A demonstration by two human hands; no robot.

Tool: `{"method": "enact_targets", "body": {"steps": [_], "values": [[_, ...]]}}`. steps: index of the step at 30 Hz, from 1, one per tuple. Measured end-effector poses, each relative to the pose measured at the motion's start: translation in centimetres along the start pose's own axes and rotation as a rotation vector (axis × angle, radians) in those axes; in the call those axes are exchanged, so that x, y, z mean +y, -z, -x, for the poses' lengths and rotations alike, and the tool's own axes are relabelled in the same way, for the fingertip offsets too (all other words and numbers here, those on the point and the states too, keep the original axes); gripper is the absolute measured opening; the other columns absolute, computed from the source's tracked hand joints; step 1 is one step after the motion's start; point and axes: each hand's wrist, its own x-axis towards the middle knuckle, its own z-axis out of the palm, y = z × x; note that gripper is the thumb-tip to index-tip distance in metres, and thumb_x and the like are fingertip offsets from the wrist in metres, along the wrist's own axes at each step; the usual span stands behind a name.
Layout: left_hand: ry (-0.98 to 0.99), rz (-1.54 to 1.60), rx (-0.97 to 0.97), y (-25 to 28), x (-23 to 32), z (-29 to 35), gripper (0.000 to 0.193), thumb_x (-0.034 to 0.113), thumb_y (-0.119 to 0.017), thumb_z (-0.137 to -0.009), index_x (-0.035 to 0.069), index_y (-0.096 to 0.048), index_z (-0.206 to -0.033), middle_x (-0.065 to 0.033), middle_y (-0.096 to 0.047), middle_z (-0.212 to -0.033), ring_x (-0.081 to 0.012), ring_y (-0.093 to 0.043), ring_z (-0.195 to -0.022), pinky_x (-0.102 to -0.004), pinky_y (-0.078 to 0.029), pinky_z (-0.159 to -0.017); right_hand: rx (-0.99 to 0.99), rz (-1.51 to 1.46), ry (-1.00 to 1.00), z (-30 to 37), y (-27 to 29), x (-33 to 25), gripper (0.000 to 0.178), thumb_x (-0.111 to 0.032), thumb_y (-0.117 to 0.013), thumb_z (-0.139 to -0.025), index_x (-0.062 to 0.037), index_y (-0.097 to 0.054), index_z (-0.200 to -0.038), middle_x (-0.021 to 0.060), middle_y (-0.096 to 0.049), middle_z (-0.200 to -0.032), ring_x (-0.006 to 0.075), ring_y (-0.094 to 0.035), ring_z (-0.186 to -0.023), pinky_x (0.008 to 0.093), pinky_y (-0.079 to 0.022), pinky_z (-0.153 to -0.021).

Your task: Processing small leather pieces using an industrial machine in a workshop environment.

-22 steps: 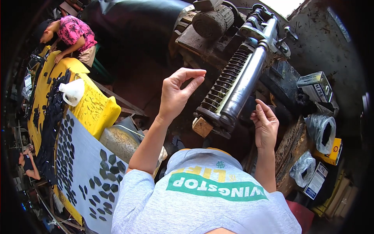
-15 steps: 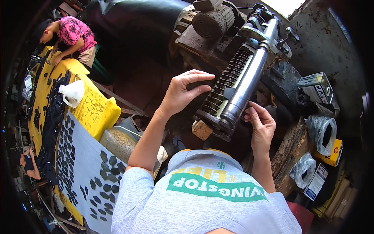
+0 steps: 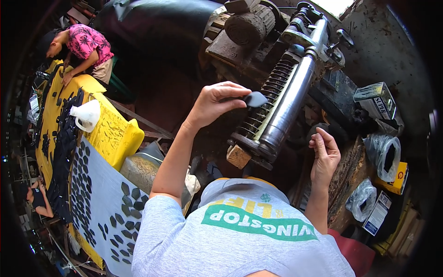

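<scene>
My left hand (image 3: 217, 104) pinches a small flat dark piece (image 3: 256, 99) with a pale, shiny face, held just left of a roller machine. The machine has a long polished steel roller (image 3: 290, 106) and, along its left side, a row of thin dark rings (image 3: 272, 87). My right hand (image 3: 325, 154) is right of the roller, apart from it, thumb and fingers pinched together. A dark flat piece (image 3: 317, 131) shows at its fingertips, partly covered by them. A wooden block (image 3: 238, 157) sits at the machine's near end.
A dirty motor (image 3: 251, 25) stands behind the machine. At left, a yellow-covered table (image 3: 110, 134) bears a white jug (image 3: 86, 114) and a grey sheet (image 3: 104, 184) with several dark cut pieces. A person in a pink shirt (image 3: 90, 44) works there. Boxes (image 3: 376, 99) and plastic bags lie right.
The small piece that lay against the roller is now in my left hand, left of the rings. My right hand has moved right, away from the roller, with a dark piece showing at its fingertips.
</scene>
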Motion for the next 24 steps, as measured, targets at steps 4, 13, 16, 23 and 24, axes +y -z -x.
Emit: {"method": "enact_targets", "body": {"steps": [4,13,16,23,24], "values": [[0.260,0.682,0.428,0.6,0.3,1.0,0.022,0.012,-0.061,-0.084,0.001,-0.061,-0.103,-0.0112,-0.062,-0.104,-0.0187,-0.059,-0.098,-0.0299,-0.047,-0.089,0.024,0.144,0.219,-0.2,-1.0,-1.6,0.016,0.002,-0.062,-0.081,-0.0005,-0.064,-0.096,0.0022,-0.060,-0.080,0.0071,-0.055,-0.071,0.0179,-0.045,-0.067],[0.455,1.469,0.358,-3.3,8.8,1.3,0.030,0.022,-0.058,-0.087,0.003,-0.053,-0.109,-0.0096,-0.054,-0.118,-0.0221,-0.047,-0.115,-0.0365,-0.042,-0.098,-0.426,0.377,1.219,-1.8,-8.9,-7.5,0.031,0.014,-0.060,-0.060,0.0004,-0.064,-0.087,0.0107,-0.060,-0.082,0.0248,-0.058,-0.074,0.0313,-0.048,-0.066],[0.446,1.498,0.264,-4.8,10.6,1.5,0.029,0.023,-0.055,-0.089,0.002,-0.052,-0.108,-0.0092,-0.052,-0.119,-0.0213,-0.049,-0.111,-0.0366,-0.042,-0.097,-0.505,0.406,1.334,-2.8,-10.2,-7.6,0.035,0.000,-0.063,-0.054,0.0010,-0.062,-0.089,0.0114,-0.057,-0.090,0.0273,-0.057,-0.080,0.0355,-0.048,-0.070],[0.489,1.547,0.290,-6.4,11.3,1.7,0.030,0.023,-0.055,-0.089,-0.001,-0.050,-0.107,-0.0108,-0.052,-0.109,-0.0198,-0.049,-0.109,-0.0362,-0.042,-0.097,-0.496,0.433,1.389,-3.3,-9.8,-7.6,0.034,-0.004,-0.065,-0.055,0.0024,-0.061,-0.088,0.0118,-0.056,-0.091,0.0289,-0.056,-0.082,0.0373,-0.049,-0.072],[0.489,1.547,0.288,-6.5,11.1,1.7,0.030,0.023,-0.055,-0.089,-0.001,-0.050,-0.107,-0.0108,-0.052,-0.109,-0.0198,-0.049,-0.109,-0.0362,-0.042,-0.097,-0.494,0.434,1.389,-3.4,-9.7,-7.6,0.034,-0.004,-0.065,-0.055,0.0024,-0.061,-0.088,0.0118,-0.056,-0.091,0.0289,-0.056,-0.082,0.0373,-0.049,-0.072]]}}
